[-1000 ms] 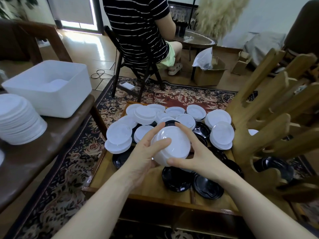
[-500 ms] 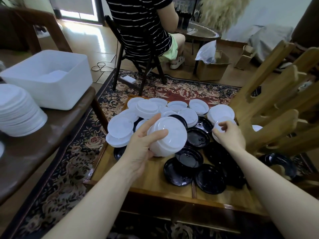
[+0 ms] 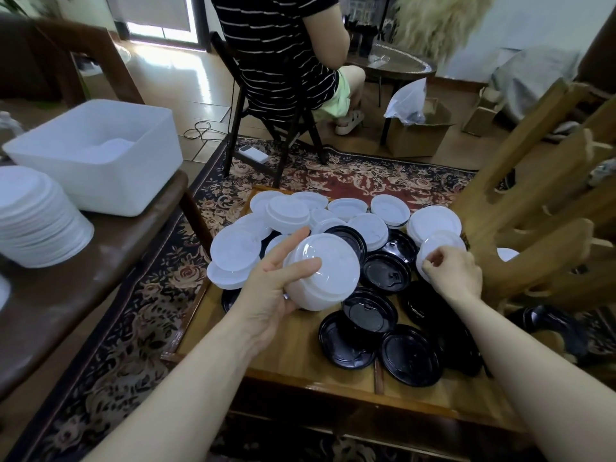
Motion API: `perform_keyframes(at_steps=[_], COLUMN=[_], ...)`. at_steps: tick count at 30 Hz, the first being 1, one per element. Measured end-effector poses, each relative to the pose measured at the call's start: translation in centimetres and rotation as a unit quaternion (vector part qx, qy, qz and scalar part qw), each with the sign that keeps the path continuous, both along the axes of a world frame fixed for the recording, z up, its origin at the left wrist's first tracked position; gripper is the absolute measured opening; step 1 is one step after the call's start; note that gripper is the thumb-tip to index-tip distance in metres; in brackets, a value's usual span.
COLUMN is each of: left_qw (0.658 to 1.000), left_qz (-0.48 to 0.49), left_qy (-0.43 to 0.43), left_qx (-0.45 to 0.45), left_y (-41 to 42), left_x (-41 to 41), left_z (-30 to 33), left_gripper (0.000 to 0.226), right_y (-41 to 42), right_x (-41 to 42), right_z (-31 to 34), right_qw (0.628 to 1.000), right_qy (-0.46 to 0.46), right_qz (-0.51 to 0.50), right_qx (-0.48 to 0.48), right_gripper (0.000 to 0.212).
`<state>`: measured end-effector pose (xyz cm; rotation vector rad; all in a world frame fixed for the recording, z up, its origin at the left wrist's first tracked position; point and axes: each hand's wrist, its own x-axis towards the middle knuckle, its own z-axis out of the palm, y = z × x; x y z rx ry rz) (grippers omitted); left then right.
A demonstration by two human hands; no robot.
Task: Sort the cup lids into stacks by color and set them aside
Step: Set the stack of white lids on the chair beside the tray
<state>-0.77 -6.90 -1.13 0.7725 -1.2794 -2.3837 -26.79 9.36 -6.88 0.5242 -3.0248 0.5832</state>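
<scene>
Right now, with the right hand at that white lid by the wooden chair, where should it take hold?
Take the white lid by its near rim, coming from above. It lies flat on other white lids with that edge free, and the right hand already pinches there. The far side is close to the wooden chair.

White lids [image 3: 435,223], glossy black lids [image 3: 411,354], floral red-black rug [image 3: 350,178], striped shirt [image 3: 283,45].

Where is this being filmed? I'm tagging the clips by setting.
Probably a home living room, not a workshop: a patterned rug on wood flooring, a low wooden table strewn with cup lids, and a person seated on a folding chair.
</scene>
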Motion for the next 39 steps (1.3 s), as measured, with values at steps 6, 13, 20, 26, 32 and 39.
perform_keyframes(at_steps=[6, 13, 20, 26, 32, 39], left_qw=[1.000, 1.000, 1.000, 1.000, 1.000, 1.000], left_qz=[0.007, 0.011, 0.009, 0.011, 0.002, 0.001], left_qy=[-0.003, -0.016, -0.007, 0.002, 0.004, 0.001], left_qx=[-0.003, -0.012, -0.009, -0.005, -0.002, -0.012], left_y=[0.3, 0.0, 0.0, 0.3, 0.3, 0.6], left_x=[0.1, 0.1, 0.1, 0.1, 0.1, 0.0], left_z=[0.4, 0.4, 0.5, 0.6, 0.3, 0.4], left_gripper=[0.069, 0.064, 0.057, 0.065, 0.068, 0.071], right_y=[0.1, -0.2, 0.3, -0.9, -0.9, -0.9], right_x=[-0.1, 0.6, 1.8, 4.7, 9.8, 11.1], right_z=[-0.3, 0.1, 2.4, 8.4, 10.7, 8.6], right_qw=[1.000, 1.000, 0.998, 0.920, 0.704, 0.655], right_qy=[0.001, -0.009, 0.029, -0.144, -0.457, -0.574], right_qz=[0.003, 0.006, -0.015, -0.040, 0.045, 0.077], right_qx=[0.005, -0.005, -0.059, -0.363, -0.542, -0.486], right_gripper=[0.022, 0.014, 0.013, 0.010, 0.018, 0.043])
